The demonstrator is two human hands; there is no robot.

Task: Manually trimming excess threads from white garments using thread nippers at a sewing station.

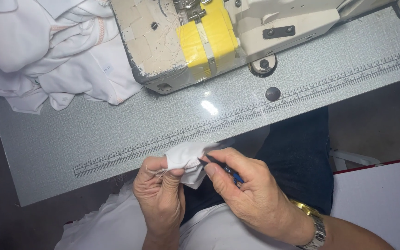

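Observation:
My left hand (160,192) pinches a small piece of white fabric (186,157) just below the table's front edge. My right hand (246,185) holds a slim dark tool with a blue handle (225,169), its tip touching the fabric. A metal wristwatch (313,227) sits on my right wrist. More white fabric (116,222) lies over my lap.
A grey sewing table (116,125) carries a printed ruler strip (255,109) along its front. A worn sewing machine (172,41) with yellow tape (207,39) stands at the back. A pile of white garments (52,51) lies at the back left. A white surface (385,199) is at the right.

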